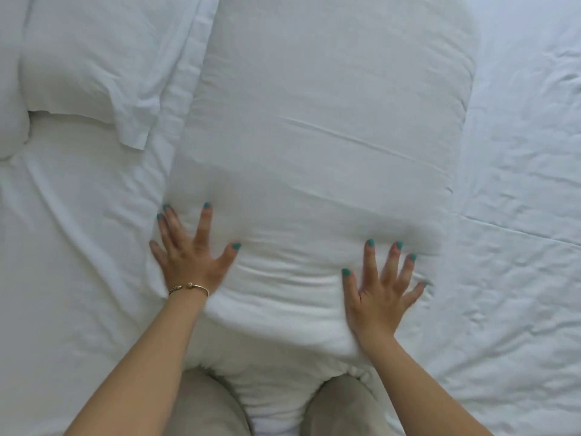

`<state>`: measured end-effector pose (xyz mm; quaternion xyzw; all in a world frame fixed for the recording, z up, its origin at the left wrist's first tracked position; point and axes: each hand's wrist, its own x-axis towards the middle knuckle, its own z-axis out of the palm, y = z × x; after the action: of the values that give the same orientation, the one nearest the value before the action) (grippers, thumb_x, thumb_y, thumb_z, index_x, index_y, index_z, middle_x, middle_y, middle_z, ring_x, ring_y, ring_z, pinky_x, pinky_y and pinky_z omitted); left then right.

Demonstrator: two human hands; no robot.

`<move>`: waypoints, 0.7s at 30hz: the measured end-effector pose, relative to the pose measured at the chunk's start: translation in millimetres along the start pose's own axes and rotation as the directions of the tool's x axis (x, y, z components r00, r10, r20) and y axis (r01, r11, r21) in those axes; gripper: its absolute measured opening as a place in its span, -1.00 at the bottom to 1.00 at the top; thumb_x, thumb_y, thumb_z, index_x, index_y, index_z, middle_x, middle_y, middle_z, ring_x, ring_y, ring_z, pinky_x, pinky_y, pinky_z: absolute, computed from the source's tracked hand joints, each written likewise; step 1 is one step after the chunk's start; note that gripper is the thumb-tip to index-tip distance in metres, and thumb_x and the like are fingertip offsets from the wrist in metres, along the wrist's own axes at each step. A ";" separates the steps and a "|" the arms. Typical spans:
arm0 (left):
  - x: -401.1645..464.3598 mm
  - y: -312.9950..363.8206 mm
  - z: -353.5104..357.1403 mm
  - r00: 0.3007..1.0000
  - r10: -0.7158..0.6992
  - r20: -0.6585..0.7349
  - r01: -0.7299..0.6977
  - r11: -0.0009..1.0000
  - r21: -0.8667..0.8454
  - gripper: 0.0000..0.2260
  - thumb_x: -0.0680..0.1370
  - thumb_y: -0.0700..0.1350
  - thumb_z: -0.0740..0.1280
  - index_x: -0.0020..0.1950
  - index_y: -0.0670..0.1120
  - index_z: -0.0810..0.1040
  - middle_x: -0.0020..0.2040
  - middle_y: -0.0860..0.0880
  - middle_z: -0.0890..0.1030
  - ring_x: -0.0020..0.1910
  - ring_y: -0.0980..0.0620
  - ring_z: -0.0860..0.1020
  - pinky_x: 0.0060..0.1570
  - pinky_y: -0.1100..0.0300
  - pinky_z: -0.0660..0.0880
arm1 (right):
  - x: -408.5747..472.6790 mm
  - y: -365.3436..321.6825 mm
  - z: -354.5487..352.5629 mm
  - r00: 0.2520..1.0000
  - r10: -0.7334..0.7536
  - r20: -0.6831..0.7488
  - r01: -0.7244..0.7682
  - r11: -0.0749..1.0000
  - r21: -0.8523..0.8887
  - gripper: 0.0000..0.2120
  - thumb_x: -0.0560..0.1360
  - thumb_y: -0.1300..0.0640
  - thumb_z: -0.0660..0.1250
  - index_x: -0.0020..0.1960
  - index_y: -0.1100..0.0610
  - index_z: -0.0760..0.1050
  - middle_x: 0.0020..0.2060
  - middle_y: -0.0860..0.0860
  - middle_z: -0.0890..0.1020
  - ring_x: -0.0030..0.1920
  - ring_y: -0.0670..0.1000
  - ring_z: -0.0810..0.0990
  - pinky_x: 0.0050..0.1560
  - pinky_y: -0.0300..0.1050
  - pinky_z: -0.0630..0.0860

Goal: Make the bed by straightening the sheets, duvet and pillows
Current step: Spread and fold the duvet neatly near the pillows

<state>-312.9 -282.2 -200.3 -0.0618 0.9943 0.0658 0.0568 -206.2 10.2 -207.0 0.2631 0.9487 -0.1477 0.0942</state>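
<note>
A long white pillow (320, 127) lies lengthwise in the middle of the view, its near end between my knees. My left hand (191, 253) presses flat on its near left edge with fingers spread. My right hand (382, 287) presses flat on its near right part, fingers spread too. A second white pillow (94, 58) lies at the upper left, its open case end pointing toward me. The white sheet (518, 215) beneath is creased on both sides.
Another rounded white pillow edge (12, 127) shows at the far left. My knees in beige trousers (207, 404) rest on the bed at the bottom. Wrinkled sheet stretches to the right and left of the pillow.
</note>
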 end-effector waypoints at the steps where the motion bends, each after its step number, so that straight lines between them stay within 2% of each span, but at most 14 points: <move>1: 1.4 1.4 5.6 1.000 0.014 -0.012 -0.014 1.000 0.009 -0.25 0.42 0.50 -0.11 0.55 0.22 -0.09 0.54 -0.33 -0.05 0.52 -0.32 0.01 0.28 -0.41 0.13 | 0.8 1.9 6.0 1.000 0.004 -0.008 -0.004 1.000 -0.003 -0.35 0.50 -0.35 -0.05 0.52 -0.32 -0.20 0.58 0.00 -0.06 0.56 0.18 -0.10 0.40 0.46 -0.12; 4: 5.9 2.6 28.4 0.997 0.040 -0.063 -0.038 0.999 0.021 -0.27 0.46 0.48 -0.12 0.55 0.20 -0.17 0.51 -0.40 -0.04 0.51 -0.35 -0.01 0.30 -0.43 0.06 | 7.8 5.1 27.2 1.000 0.002 -0.024 -0.002 1.000 0.020 -0.35 0.50 -0.32 -0.04 0.53 -0.29 -0.18 0.57 0.02 -0.05 0.55 0.20 -0.10 0.39 0.48 -0.14; 6: 6.3 0.7 40.8 0.991 0.062 -0.118 -0.059 0.998 0.029 -0.28 0.47 0.46 -0.11 0.54 0.19 -0.18 0.50 -0.43 -0.02 0.51 -0.37 -0.01 0.32 -0.42 0.03 | 10.9 8.0 39.3 0.998 -0.002 -0.062 0.004 1.000 0.028 -0.35 0.52 -0.34 -0.09 0.54 -0.26 -0.20 0.58 0.00 -0.14 0.56 0.17 -0.17 0.38 0.47 -0.18; 9: 9.0 -2.4 46.2 0.981 0.101 -0.165 -0.094 0.994 0.046 -0.30 0.49 0.43 -0.09 0.54 0.17 -0.14 0.48 -0.46 0.03 0.50 -0.38 0.02 0.36 -0.38 0.00 | 16.5 10.1 49.0 0.996 -0.014 -0.091 0.017 0.999 0.028 -0.37 0.54 -0.36 -0.20 0.55 -0.23 -0.24 0.56 -0.07 -0.27 0.55 0.11 -0.27 0.39 0.38 -0.31; 12: 6.1 -2.0 47.0 0.966 0.133 -0.223 -0.131 0.991 0.025 -0.35 0.51 0.37 -0.08 0.54 0.12 -0.04 0.47 -0.45 0.10 0.49 -0.37 0.09 0.39 -0.34 0.05 | 18.7 12.3 56.7 0.990 -0.014 -0.142 0.019 0.999 0.032 -0.37 0.55 -0.33 -0.21 0.56 -0.20 -0.26 0.55 -0.09 -0.30 0.55 0.09 -0.30 0.39 0.40 -0.28; 15: 6.6 -0.3 50.3 0.956 0.122 -0.266 -0.136 0.990 -0.034 -0.39 0.52 0.33 -0.07 0.51 0.09 0.05 0.45 -0.44 0.16 0.48 -0.37 0.14 0.38 -0.31 0.10 | 23.6 12.5 64.3 0.980 0.001 -0.200 0.004 1.000 0.024 -0.37 0.55 -0.29 -0.20 0.56 -0.17 -0.27 0.55 -0.09 -0.29 0.55 0.09 -0.29 0.38 0.48 -0.19; 17: 5.9 0.0 51.6 0.960 0.134 -0.244 -0.151 0.987 -0.052 -0.39 0.52 0.33 -0.06 0.51 0.10 0.04 0.46 -0.43 0.15 0.48 -0.37 0.13 0.39 -0.31 0.10 | 25.4 13.4 68.8 0.973 -0.004 -0.229 0.011 1.000 0.028 -0.38 0.56 -0.27 -0.21 0.56 -0.17 -0.27 0.55 -0.09 -0.28 0.55 0.09 -0.28 0.39 0.45 -0.20; 21: 5.1 0.1 53.6 0.969 0.144 -0.202 -0.164 0.983 -0.084 -0.38 0.52 0.33 -0.03 0.51 0.08 0.07 0.46 -0.43 0.14 0.48 -0.39 0.12 0.38 -0.32 0.10 | 27.4 11.7 75.9 0.970 0.018 -0.243 -0.015 1.000 0.014 -0.36 0.56 -0.28 -0.22 0.58 -0.09 -0.18 0.57 -0.03 -0.19 0.54 0.21 -0.10 0.38 0.49 -0.15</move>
<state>-312.2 -275.3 -253.7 0.0067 0.9923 0.1132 -0.0494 -215.5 7.6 -287.9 0.2875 0.9500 -0.1195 -0.0233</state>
